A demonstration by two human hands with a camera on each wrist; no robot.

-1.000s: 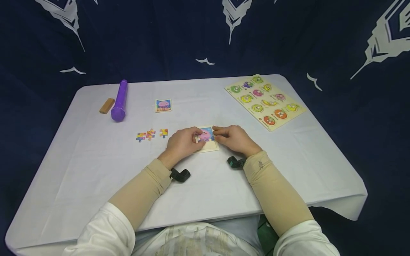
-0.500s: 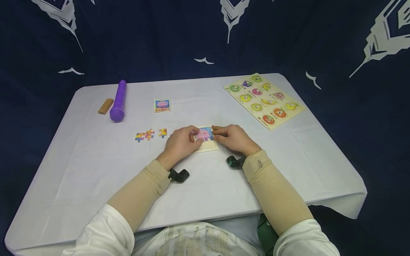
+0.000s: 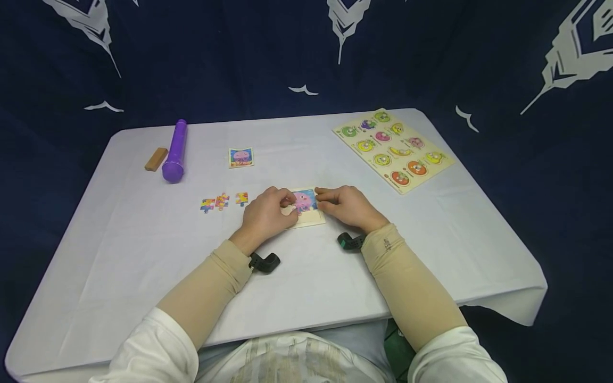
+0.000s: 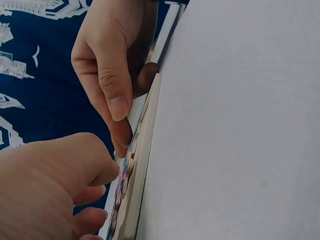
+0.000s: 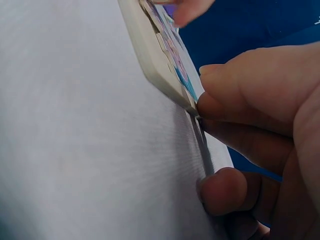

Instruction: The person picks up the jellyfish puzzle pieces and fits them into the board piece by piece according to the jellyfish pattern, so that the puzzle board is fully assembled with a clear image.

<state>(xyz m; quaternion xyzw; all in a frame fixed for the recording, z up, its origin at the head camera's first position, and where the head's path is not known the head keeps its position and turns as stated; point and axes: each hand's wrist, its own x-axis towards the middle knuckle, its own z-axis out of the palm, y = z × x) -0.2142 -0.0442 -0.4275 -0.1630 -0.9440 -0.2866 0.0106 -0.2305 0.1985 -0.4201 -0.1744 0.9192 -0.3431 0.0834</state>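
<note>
A small light wooden puzzle board [image 3: 312,219] lies before me, its upper part filled with a blue and pink picture [image 3: 305,201]. My left hand [image 3: 267,214] is over the board's left side, thumb and forefinger apart; I see nothing between them. My right hand [image 3: 351,207] holds the board's right edge between thumb and fingers. In the right wrist view the right thumb [image 5: 225,85] lies at the board's corner. The left wrist view shows both hands close to the board's raised rim [image 4: 142,175]. Left of the board lie loose jigsaw pieces [image 3: 222,201].
A small square picture [image 3: 241,157] lies farther back. At the back left are a purple microphone-shaped object [image 3: 176,154] and a brown wooden block [image 3: 156,159]. A fruit peg board [image 3: 392,149] lies back right. All are on a white-covered table [image 3: 143,266].
My left hand has drawn slightly left, its thumb and forefinger parting and uncovering more of the picture. The right hand stays at the board's edge. The head view has shifted slightly.
</note>
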